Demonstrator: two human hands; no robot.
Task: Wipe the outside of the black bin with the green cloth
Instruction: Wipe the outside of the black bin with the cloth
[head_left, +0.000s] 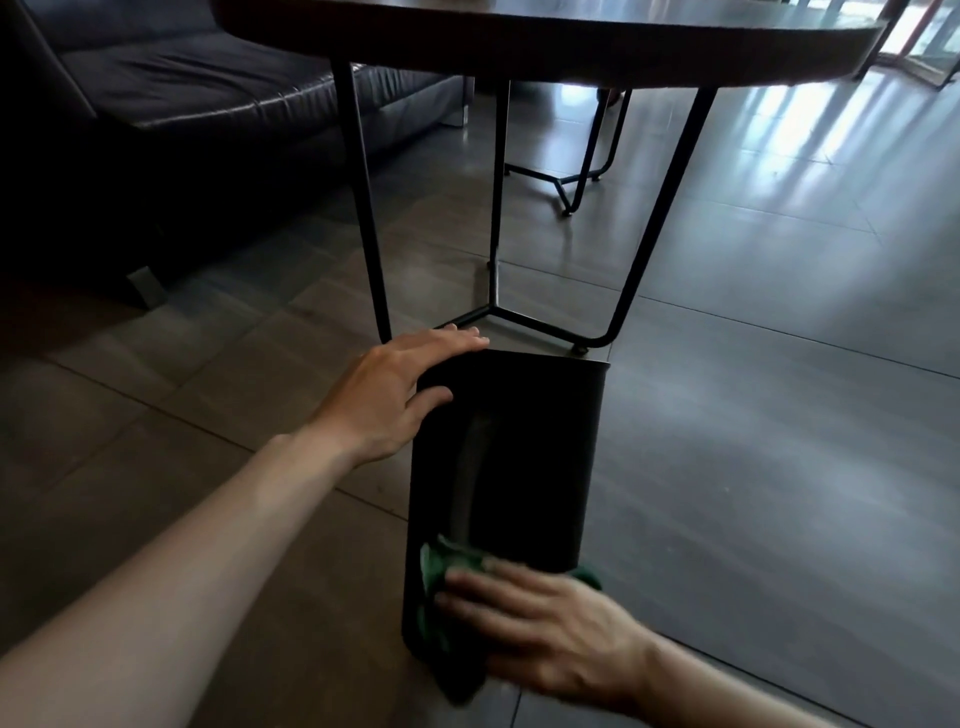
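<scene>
Black bin (524, 447) lying on floor, lower centre | left hand (395, 395) flat, fingers spread, steadying its far end | right hand (540, 629) pressing green cloth (441, 597) against near end, wiping

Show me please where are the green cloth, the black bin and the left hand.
green cloth (434, 571): head view, on the fold left of the fingers.
black bin (535, 467): head view, middle of its upper side.
left hand (395, 400): head view, back of the hand.
</scene>
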